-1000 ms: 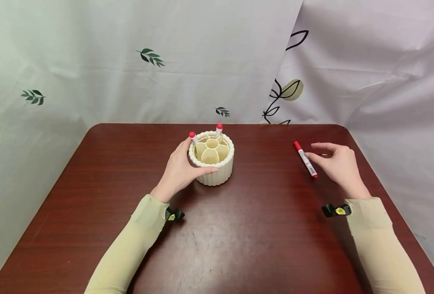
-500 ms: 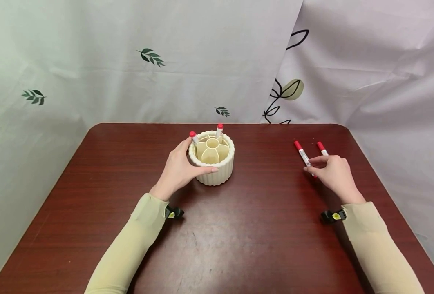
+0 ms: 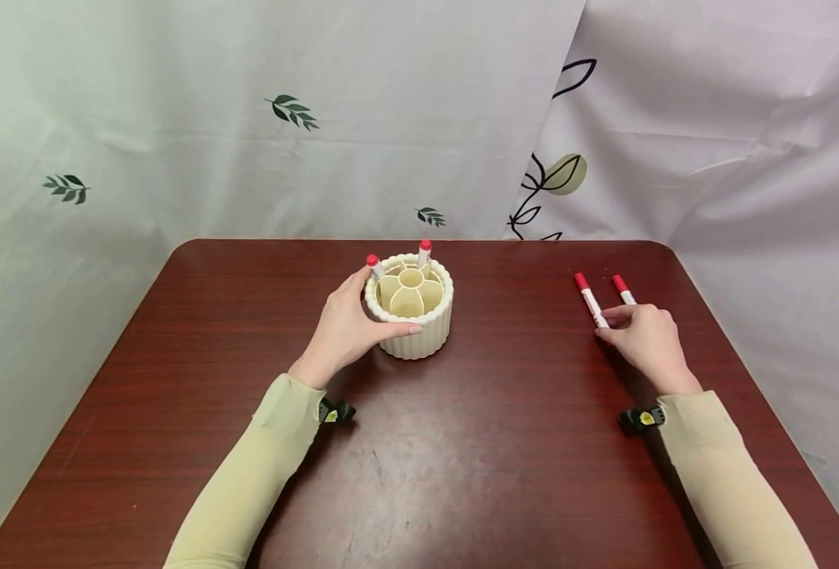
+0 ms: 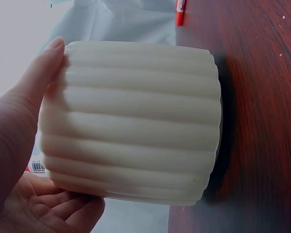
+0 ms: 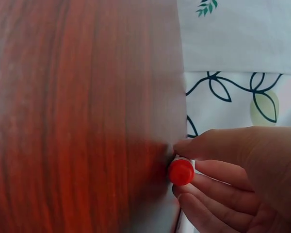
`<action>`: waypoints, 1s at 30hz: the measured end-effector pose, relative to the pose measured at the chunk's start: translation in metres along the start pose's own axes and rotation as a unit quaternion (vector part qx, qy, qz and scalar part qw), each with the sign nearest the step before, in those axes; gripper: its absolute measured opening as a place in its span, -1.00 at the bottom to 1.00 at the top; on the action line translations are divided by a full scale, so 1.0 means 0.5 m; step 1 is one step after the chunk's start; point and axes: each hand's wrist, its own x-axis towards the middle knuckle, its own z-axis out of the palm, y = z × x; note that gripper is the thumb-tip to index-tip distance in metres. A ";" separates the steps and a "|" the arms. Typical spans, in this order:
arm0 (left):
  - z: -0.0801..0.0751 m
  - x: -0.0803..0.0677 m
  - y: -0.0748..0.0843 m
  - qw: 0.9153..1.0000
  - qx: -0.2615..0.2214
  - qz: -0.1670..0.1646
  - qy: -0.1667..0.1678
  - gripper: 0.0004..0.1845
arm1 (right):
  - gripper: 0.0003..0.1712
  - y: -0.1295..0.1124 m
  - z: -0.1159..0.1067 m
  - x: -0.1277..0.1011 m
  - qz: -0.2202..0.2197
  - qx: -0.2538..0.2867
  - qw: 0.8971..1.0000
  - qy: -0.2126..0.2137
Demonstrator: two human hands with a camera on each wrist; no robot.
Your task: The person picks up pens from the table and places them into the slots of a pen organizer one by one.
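Note:
A cream ribbed pen holder (image 3: pixel 419 336) with petal-shaped compartments stands at the table's middle back; it fills the left wrist view (image 4: pixel 136 121). Two red-capped markers (image 3: pixel 373 264) (image 3: pixel 424 250) stand in its far compartments. My left hand (image 3: pixel 366 304) grips its left side, the thumb (image 4: pixel 36 82) lying along the wall. At the right, two red-capped markers lie side by side on the table. My right hand (image 3: pixel 607 324) pinches the near end of the left marker (image 3: pixel 590 299); its red end (image 5: pixel 180 172) shows between thumb and fingers (image 5: pixel 218 145). The other marker (image 3: pixel 622 289) runs behind the hand.
The dark red wooden table (image 3: pixel 462 458) has rounded far corners. Leaf-printed curtains (image 3: pixel 391 118) hang close behind it and along both sides. A small black wrist camera (image 3: pixel 636 417) sits on each cuff.
My right hand has come down and back, and its fingers have closed on the left marker's near end; that marker has shifted slightly right. The second marker has come into sight. The left hand has stayed put.

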 end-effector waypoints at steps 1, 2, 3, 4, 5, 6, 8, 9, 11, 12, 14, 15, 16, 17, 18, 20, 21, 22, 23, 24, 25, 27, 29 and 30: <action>0.000 0.000 0.000 1.000 0.000 -0.001 0.000 0.21 | -0.71 0.000 0.000 0.001 0.001 -0.002 1.000 0.000; -0.001 0.000 0.000 1.000 0.000 -0.002 0.001 0.21 | -0.70 0.000 0.000 0.001 0.002 -0.005 1.000 -0.001; -0.001 0.000 0.000 1.000 0.000 -0.002 0.000 0.21 | -0.70 0.000 0.000 0.002 0.004 -0.007 1.000 -0.001; 0.000 0.000 0.000 1.000 0.000 -0.002 0.000 0.21 | -0.70 0.000 0.000 0.003 0.006 -0.009 1.000 -0.002; -0.001 0.000 -0.001 1.000 0.000 -0.003 0.000 0.21 | -0.69 0.000 0.001 0.004 0.008 -0.011 1.000 -0.002; 0.000 -0.001 -0.001 1.000 0.000 -0.003 0.001 0.21 | -0.69 0.000 0.001 0.004 0.010 -0.013 1.000 -0.003; 0.000 -0.001 -0.001 1.000 -0.002 -0.003 0.001 0.21 | -0.68 0.000 0.001 0.005 0.013 -0.013 1.000 -0.005; 0.000 -0.001 -0.001 1.000 -0.003 -0.002 0.001 0.21 | -0.68 0.000 0.001 0.006 0.014 -0.012 1.000 -0.005; -0.001 -0.001 -0.001 1.000 -0.006 -0.002 0.002 0.20 | -0.67 0.000 0.001 0.006 0.014 -0.011 1.000 -0.005; 0.000 -0.001 -0.001 1.000 -0.007 -0.002 0.002 0.20 | -0.66 0.001 0.001 0.006 0.014 -0.010 1.000 -0.004; 0.000 -0.001 0.000 1.000 -0.010 -0.001 0.001 0.19 | -0.66 0.001 0.000 0.005 0.014 -0.008 1.000 0.001; 0.000 -0.001 0.000 1.000 -0.011 0.000 0.001 0.19 | -0.66 0.002 0.000 0.004 0.013 -0.005 1.000 0.006; 0.001 -0.001 0.000 1.000 -0.012 0.000 0.001 0.19 | -0.67 0.002 -0.001 0.004 0.013 -0.001 1.000 0.011; 0.001 -0.001 0.000 1.000 -0.012 0.000 0.001 0.19 | -0.67 0.002 -0.002 0.003 0.012 0.004 1.000 0.017; 0.001 -0.001 0.000 1.000 -0.013 0.000 0.001 0.19 | -0.68 0.001 -0.003 0.003 0.011 0.008 1.000 0.023; 0.002 -0.001 0.001 1.000 -0.012 -0.001 0.002 0.20 | -0.68 -0.001 -0.005 0.004 0.009 0.020 0.999 0.034; 0.002 -0.001 0.001 1.000 -0.012 -0.001 0.002 0.21 | -0.68 -0.003 -0.007 0.004 0.008 0.026 0.999 0.039; 0.002 -0.001 0.001 1.000 -0.011 -0.001 0.003 0.22 | -0.68 -0.006 -0.009 0.004 0.009 0.031 0.999 0.042; 0.002 -0.001 0.001 1.000 -0.011 -0.001 0.003 0.22 | -0.68 -0.008 -0.010 0.005 0.009 0.036 0.998 0.046; 0.001 -0.001 0.001 1.000 -0.011 0.000 0.003 0.22 | -0.68 -0.010 -0.012 0.005 0.010 0.039 0.998 0.051; 0.001 -0.001 0.001 1.000 -0.011 0.000 0.004 0.23 | -0.68 -0.013 -0.014 0.006 0.010 0.042 0.997 0.057; 0.001 -0.001 0.001 1.000 -0.011 0.001 0.004 0.22 | -0.68 -0.019 -0.016 0.008 0.006 0.046 0.996 0.071; 0.001 -0.001 0.000 1.000 -0.011 0.001 0.004 0.22 | -0.70 -0.026 -0.017 0.010 0.001 0.055 0.995 0.088; 0.002 0.000 0.000 1.000 -0.010 0.001 0.004 0.22 | -0.70 -0.029 -0.017 0.010 -0.002 0.060 0.994 0.097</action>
